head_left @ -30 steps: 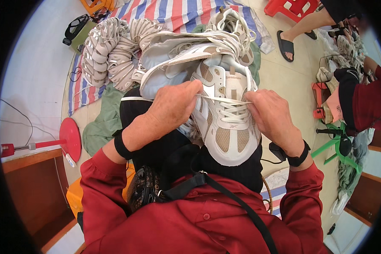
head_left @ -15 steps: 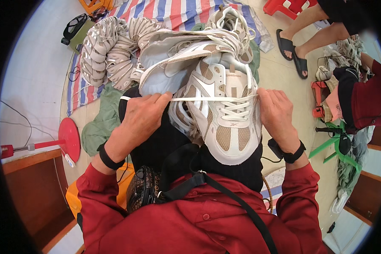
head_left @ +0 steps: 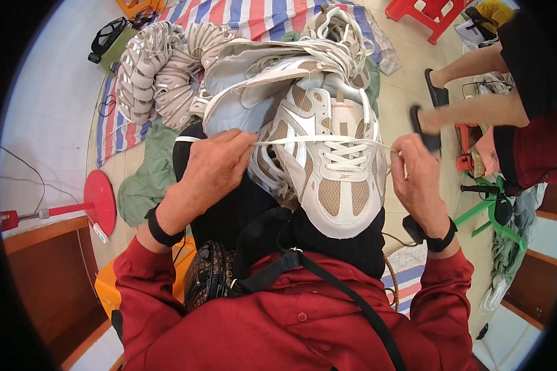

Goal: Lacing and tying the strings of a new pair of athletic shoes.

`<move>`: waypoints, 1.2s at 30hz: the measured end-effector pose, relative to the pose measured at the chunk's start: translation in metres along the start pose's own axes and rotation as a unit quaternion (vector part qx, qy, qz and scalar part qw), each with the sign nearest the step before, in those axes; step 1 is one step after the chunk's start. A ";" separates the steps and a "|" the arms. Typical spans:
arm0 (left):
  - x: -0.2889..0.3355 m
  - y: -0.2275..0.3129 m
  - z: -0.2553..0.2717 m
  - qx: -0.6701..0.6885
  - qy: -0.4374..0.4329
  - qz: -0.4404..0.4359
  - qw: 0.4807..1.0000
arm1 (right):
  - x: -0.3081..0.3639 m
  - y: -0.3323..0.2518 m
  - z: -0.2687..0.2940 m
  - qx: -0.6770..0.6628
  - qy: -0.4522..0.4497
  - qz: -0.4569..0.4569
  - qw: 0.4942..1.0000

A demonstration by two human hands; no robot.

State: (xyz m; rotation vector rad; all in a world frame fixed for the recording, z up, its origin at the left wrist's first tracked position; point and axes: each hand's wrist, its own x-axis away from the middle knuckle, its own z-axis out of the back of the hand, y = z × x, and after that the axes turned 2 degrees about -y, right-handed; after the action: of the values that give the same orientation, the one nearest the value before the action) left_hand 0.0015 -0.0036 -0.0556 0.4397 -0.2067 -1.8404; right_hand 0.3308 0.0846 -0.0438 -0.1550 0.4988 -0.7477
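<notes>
On my lap lies a white and beige sneaker upper [head_left: 345, 207], toe toward me, its lower eyelets laced. A flat white shoelace [head_left: 319, 140] runs across its tongue from one hand to the other. My left hand [head_left: 220, 162] is closed on the lace left of the upper, and a short end sticks out beyond the knuckles. My right hand [head_left: 418, 168] pinches the other side of the lace, just off the upper's right edge. Behind and left of this upper, more uppers [head_left: 247, 99] are piled against it, partly hidden by one another.
Long nested stacks of uppers [head_left: 143, 74] lie on a striped sheet [head_left: 254, 18] ahead. A red round-based stand [head_left: 100, 201] is at left. At right are a person's legs in black slides [head_left: 436, 89], a red stool [head_left: 430, 15] and a green stool [head_left: 498, 213].
My right hand has moved right and slightly lower, its fingers turned more inward. The lace is now a little slacker. The other person's legs at the right have stepped rightward.
</notes>
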 end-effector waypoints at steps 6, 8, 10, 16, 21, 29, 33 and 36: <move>-0.026 0.037 -0.013 0.145 0.022 -0.034 0.989 | 0.028 -0.001 0.024 -0.359 -0.175 -0.283 0.872; -0.034 0.049 -0.020 0.134 0.018 -0.054 0.989 | 0.041 0.005 0.033 -0.327 -0.242 -0.291 0.866; -0.036 0.053 -0.024 0.122 0.009 -0.050 0.991 | 0.055 0.010 0.043 -0.223 -0.214 -0.269 0.912; -0.040 0.055 -0.030 0.121 0.013 -0.050 0.991 | 0.084 0.062 0.065 -0.061 -0.078 -0.306 0.947; -0.039 0.046 -0.028 0.091 0.021 -0.022 0.995 | 0.063 0.067 0.033 0.096 0.039 -0.188 0.977; -0.032 0.022 -0.029 0.055 0.050 0.010 0.997 | -0.010 -0.020 0.016 -0.199 -0.022 -0.023 0.979; -0.041 0.030 -0.020 0.079 0.143 0.007 0.987 | -0.028 -0.029 -0.002 -0.130 -0.077 0.020 0.988; -0.046 0.028 -0.020 0.086 0.173 -0.021 0.981 | -0.031 -0.029 -0.004 -0.086 -0.105 0.023 0.991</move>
State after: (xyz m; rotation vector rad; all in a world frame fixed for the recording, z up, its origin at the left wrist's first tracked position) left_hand 0.0465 0.0332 -0.0550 0.8824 -0.1190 -1.7606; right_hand 0.2915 0.0849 -0.0259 -0.3772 0.3648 -0.6354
